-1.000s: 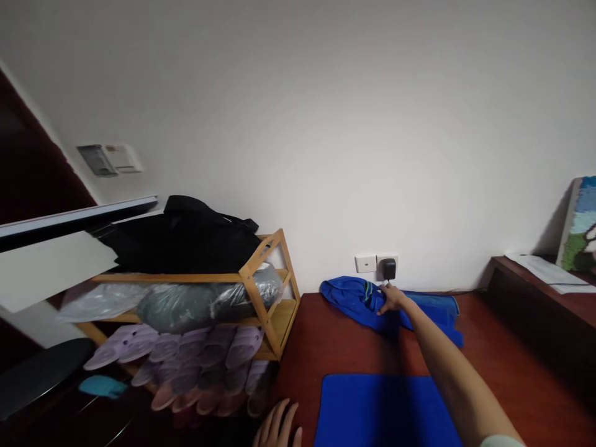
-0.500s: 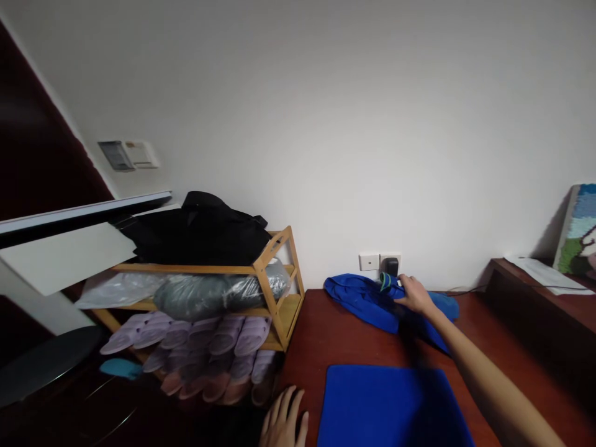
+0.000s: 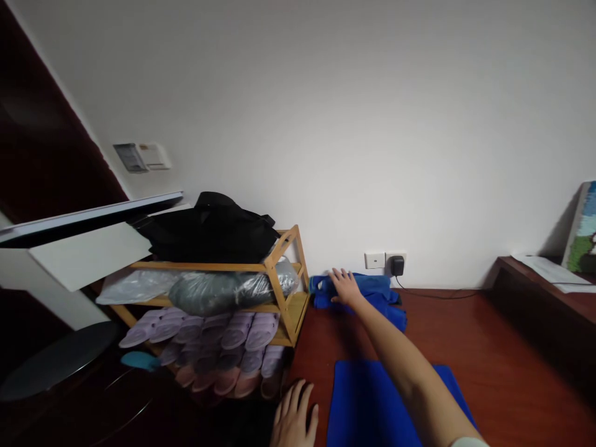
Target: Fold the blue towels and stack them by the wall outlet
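My right hand (image 3: 345,289) reaches across the reddish-brown tabletop, fingers spread, over the left part of a crumpled blue garment (image 3: 372,285) by the wall. Its palm appears to rest on the cloth, though the hand hides the contact. A flat, squared piece of blue cloth (image 3: 354,403) lies nearer to me, partly covered by my right forearm. At the table's left edge, my left hand (image 3: 295,419) lies with fingers apart, holding nothing.
Left of the table (image 3: 442,335) stands a wooden shoe rack (image 3: 278,288) with lilac slippers (image 3: 261,329), plastic-wrapped bundles and a black bag (image 3: 214,233). A black plug (image 3: 397,266) with a cable sits in the wall socket. A raised ledge (image 3: 516,298) borders the right side.
My right hand has moved left and its fingers have gone from gripping the garment to spread out. The garment now lies more bunched, farther left. My left hand stays at the table edge.
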Available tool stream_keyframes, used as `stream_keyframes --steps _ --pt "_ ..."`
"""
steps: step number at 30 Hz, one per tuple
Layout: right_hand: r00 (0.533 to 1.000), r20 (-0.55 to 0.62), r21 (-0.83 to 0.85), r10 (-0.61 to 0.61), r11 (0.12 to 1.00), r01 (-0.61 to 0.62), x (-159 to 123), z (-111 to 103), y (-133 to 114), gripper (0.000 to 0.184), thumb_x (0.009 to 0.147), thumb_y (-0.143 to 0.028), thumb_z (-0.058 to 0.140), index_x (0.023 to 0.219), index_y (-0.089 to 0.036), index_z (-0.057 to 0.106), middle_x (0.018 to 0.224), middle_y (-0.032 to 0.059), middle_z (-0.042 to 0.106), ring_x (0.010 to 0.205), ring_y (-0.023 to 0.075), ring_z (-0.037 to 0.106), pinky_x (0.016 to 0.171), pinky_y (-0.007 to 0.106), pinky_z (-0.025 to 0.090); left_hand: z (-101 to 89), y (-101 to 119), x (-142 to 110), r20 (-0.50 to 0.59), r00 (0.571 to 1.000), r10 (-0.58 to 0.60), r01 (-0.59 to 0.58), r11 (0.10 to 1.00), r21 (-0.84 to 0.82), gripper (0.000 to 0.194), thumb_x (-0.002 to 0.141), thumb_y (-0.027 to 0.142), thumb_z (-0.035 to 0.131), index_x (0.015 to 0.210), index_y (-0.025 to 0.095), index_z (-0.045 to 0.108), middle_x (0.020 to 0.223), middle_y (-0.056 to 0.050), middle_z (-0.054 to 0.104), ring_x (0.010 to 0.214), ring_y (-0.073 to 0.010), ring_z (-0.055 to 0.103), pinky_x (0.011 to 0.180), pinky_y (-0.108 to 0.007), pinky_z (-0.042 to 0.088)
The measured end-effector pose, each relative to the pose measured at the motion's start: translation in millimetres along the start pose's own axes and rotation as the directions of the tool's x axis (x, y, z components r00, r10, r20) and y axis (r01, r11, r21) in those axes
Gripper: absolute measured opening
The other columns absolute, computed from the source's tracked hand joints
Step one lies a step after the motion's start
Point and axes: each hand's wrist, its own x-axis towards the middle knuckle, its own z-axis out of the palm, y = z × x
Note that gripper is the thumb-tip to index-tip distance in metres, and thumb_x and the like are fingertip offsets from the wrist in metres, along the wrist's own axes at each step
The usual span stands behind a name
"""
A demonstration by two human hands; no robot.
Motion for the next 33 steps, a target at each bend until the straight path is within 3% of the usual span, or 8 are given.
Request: stream_keyframes --steps 3,7,10,17,23,27,29,33 --pt "0.998 0.056 -0.007 0.0 1.0 0.001 -49 33 -1 0.087 0.076 -0.035 0.083 0.153 -0.029 0.043 0.167 0.0108 0.032 0.152 0.038 0.026 0.122 0.061 0.019 2.4 -1 -1 -0.024 1.0 0.002 -0.002 1.0 0.003 0.043 0.099 0.037 0.047 0.138 0.031 0.063 0.146 -0.003 0.063 0.134 -0.0254 0.058 0.107 -0.043 0.052" --pt "0.996 -0.022 -0.12 0.082 0.989 -0.084 -132 66 38 0.088 0.081 -0.043 0.076 0.158 -0.038 0.034 0.173 0.0056 0.014 0.157 0.0427 0.003 0.119 0.075 0.001 3.2 1 -1 -0.012 1.0 -0.018 0.018 1.0 -0.009 0.044 0.099 0.036 0.046 0.139 0.031 0.063 0.146 -0.002 0.063 0.135 -0.0259 0.057 0.108 -0.044 0.051" --pt "0.963 -0.079 -0.164 0.258 0.949 -0.268 -166 82 71 0.086 0.087 -0.041 0.068 0.159 -0.048 0.022 0.174 0.0013 0.003 0.156 0.0459 0.002 0.116 0.078 0.007 0.7 4 0 0.017 0.999 -0.041 0.042 0.998 -0.037 0.045 0.099 0.036 0.045 0.14 0.031 0.062 0.148 -0.003 0.061 0.136 -0.0269 0.055 0.11 -0.046 0.049" --pt "0.975 0.129 0.015 0.179 0.983 -0.182 -120 78 94 0.071 0.096 -0.024 0.051 0.162 -0.035 0.025 0.17 0.008 0.024 0.152 0.0326 0.027 0.124 0.053 0.021 -2.3 5 0 0.025 0.998 -0.055 0.057 0.997 -0.055 0.046 0.098 0.039 0.044 0.14 0.03 0.062 0.148 -0.003 0.061 0.136 -0.0282 0.055 0.111 -0.049 0.047" --pt "0.959 0.188 0.039 0.211 0.974 -0.222 -115 52 91 0.084 0.088 -0.032 0.068 0.159 -0.045 0.026 0.173 0.0042 0.014 0.152 0.0414 0.024 0.119 0.063 0.026 -2.4 4 1 -0.012 1.0 -0.022 0.022 0.999 -0.028 0.044 0.099 0.038 0.045 0.138 0.03 0.063 0.146 -0.003 0.062 0.135 -0.0269 0.056 0.111 -0.047 0.048" --pt "0.96 0.03 0.101 0.277 0.955 -0.278 -191 33 85 0.065 0.093 -0.032 0.058 0.156 -0.035 0.041 0.172 0.0032 0.018 0.155 0.0369 0.021 0.123 0.056 0.026 -5.4 6 3 -0.003 1.0 -0.017 0.016 1.0 -0.022 0.044 0.1 0.038 0.042 0.137 0.028 0.063 0.145 -0.006 0.063 0.134 -0.0265 0.056 0.11 -0.047 0.047" --pt "0.946 -0.046 0.155 0.32 0.938 -0.31 -255 32 87 0.051 0.097 -0.033 0.044 0.147 -0.027 0.054 0.166 0.0049 0.034 0.153 0.0292 0.028 0.125 0.047 0.028 -7.5 8 5 0.001 1.0 -0.011 0.011 1.0 -0.026 0.045 0.1 0.038 0.042 0.138 0.025 0.063 0.145 -0.007 0.063 0.135 -0.0267 0.055 0.111 -0.047 0.046" --pt "0.864 -0.001 0.239 0.504 0.839 -0.49 -380 46 93 0.057 0.098 -0.04 0.034 0.147 -0.023 0.056 0.158 0.0055 0.048 0.148 0.0257 0.04 0.125 0.044 0.031 -12.8 13 8 -0.007 1.0 0.0 -0.001 1.0 -0.025 0.044 0.1 0.036 0.042 0.137 0.023 0.063 0.144 -0.009 0.063 0.134 -0.0265 0.055 0.111 -0.047 0.045"
